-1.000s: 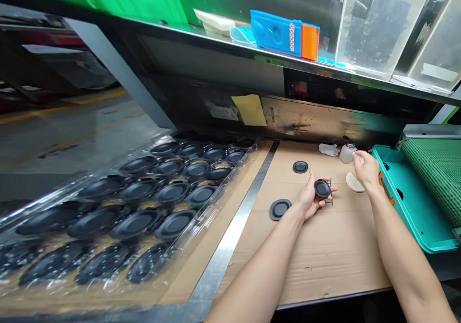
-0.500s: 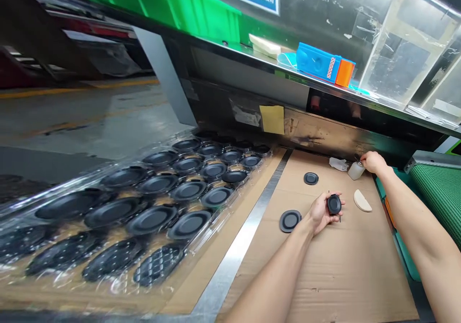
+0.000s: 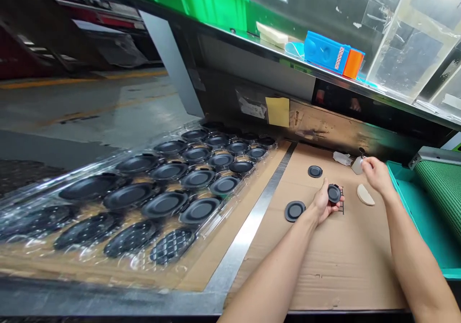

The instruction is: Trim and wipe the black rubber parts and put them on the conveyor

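1. At centre right of the frame, on a brown cardboard sheet (image 3: 324,265) covering the counter, the left grip (image 3: 324,204) is curled up around a round black rubber-rimmed disc (image 3: 334,194). Only the fingers seem to carry it, so a slight tilt could drop it.
2. Just beside the right grip (image 3: 376,175), whose fingers are loosely gathered and seem to pinch nothing, stands a small white plastic bottle (image 3: 357,166) with a dark nozzle. A careless knock could tip it and spill whatever it holds.
3. Near the left wrist, a second round black disc (image 3: 294,211) lies loose on the cardboard, where the forearm could nudge it.
4. The held disc looks thin and flat, with a darker centre inside a raised ring; its underside is hidden.
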The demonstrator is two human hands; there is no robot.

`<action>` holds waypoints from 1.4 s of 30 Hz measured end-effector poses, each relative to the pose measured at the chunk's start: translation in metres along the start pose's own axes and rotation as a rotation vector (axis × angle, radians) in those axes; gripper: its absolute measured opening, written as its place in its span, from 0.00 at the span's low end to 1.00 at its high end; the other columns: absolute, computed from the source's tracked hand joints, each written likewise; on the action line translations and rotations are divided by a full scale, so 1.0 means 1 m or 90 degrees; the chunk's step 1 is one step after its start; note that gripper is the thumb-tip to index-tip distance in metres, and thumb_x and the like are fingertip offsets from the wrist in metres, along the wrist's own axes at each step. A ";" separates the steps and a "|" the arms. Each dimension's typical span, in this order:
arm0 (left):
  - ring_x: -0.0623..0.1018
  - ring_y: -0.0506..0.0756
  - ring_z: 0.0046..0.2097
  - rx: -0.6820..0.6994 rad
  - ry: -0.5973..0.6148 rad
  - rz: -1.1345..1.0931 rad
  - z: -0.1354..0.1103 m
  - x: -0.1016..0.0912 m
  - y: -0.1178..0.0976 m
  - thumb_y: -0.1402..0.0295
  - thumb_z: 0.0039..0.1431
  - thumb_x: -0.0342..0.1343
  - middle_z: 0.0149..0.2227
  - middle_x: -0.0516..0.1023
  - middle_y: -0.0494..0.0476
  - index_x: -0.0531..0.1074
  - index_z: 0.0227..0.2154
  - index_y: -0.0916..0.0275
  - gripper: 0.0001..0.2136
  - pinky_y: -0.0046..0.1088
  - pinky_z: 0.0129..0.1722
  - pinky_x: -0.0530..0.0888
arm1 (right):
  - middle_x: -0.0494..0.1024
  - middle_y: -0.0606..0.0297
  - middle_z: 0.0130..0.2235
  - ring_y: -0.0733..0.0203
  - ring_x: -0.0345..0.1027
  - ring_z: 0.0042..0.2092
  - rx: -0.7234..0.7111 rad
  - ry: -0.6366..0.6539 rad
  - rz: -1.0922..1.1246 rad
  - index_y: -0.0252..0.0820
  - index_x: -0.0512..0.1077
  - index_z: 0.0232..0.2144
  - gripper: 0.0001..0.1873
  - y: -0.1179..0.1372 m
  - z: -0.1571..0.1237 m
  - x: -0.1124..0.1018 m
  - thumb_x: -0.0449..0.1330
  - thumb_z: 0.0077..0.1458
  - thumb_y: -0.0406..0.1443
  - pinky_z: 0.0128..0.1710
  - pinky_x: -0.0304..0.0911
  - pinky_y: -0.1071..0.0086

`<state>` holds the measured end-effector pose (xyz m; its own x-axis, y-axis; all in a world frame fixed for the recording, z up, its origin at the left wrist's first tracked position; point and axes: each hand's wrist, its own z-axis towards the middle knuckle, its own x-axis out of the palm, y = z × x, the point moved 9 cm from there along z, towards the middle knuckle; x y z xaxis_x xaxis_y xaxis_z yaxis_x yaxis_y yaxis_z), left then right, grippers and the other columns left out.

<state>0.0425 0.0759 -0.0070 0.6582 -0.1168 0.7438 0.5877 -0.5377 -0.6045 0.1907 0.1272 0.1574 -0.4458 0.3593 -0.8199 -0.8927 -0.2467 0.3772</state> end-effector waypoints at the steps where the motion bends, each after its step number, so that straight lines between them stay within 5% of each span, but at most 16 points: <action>1: 0.71 0.50 0.20 -0.004 -0.009 0.014 0.000 -0.001 0.002 0.42 0.68 0.33 0.26 0.77 0.62 0.71 0.38 0.66 0.32 0.21 0.17 0.61 | 0.81 0.61 0.36 0.58 0.72 0.37 -0.013 0.020 0.046 0.42 0.74 0.38 0.18 0.008 -0.021 0.012 0.50 0.65 0.46 0.37 0.63 0.70; 5: 0.75 0.52 0.21 -0.003 -0.038 0.081 0.002 -0.002 0.008 0.43 0.68 0.33 0.26 0.78 0.64 0.73 0.37 0.68 0.33 0.23 0.16 0.64 | 0.78 0.63 0.34 0.59 0.70 0.35 -0.021 0.064 0.103 0.44 0.70 0.35 0.15 0.025 -0.084 0.052 0.51 0.66 0.46 0.37 0.62 0.69; 11: 0.71 0.51 0.16 0.074 -0.077 0.246 0.005 -0.006 0.009 0.44 0.69 0.37 0.18 0.74 0.58 0.76 0.32 0.68 0.32 0.25 0.16 0.66 | 0.77 0.60 0.39 0.57 0.70 0.40 -0.079 0.113 0.042 0.44 0.69 0.39 0.10 0.029 -0.101 0.079 0.50 0.67 0.40 0.41 0.61 0.68; 16: 0.73 0.53 0.16 0.133 -0.115 0.434 0.001 -0.006 0.006 0.41 0.66 0.35 0.15 0.73 0.59 0.74 0.20 0.64 0.36 0.27 0.19 0.70 | 0.78 0.59 0.40 0.57 0.70 0.40 -0.087 0.135 -0.070 0.43 0.70 0.39 0.09 0.029 -0.104 0.083 0.50 0.67 0.37 0.37 0.57 0.69; 22: 0.74 0.54 0.17 0.156 -0.155 0.550 -0.009 0.002 0.001 0.43 0.68 0.33 0.14 0.72 0.59 0.73 0.17 0.63 0.37 0.27 0.21 0.71 | 0.78 0.60 0.39 0.58 0.70 0.39 -0.108 0.166 -0.090 0.42 0.71 0.37 0.09 0.029 -0.107 0.084 0.51 0.66 0.35 0.37 0.56 0.69; 42: 0.74 0.53 0.17 0.197 -0.132 0.551 -0.010 0.004 0.008 0.46 0.69 0.35 0.15 0.73 0.59 0.73 0.18 0.63 0.34 0.26 0.19 0.69 | 0.79 0.62 0.34 0.60 0.70 0.36 -0.084 0.199 -0.064 0.43 0.71 0.29 0.10 0.027 -0.107 0.079 0.53 0.61 0.33 0.35 0.54 0.70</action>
<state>0.0457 0.0629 -0.0062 0.9776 -0.2052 -0.0468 -0.0651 -0.0838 -0.9944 0.1386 0.0521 0.0569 -0.2960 0.0994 -0.9500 -0.9053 -0.3463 0.2458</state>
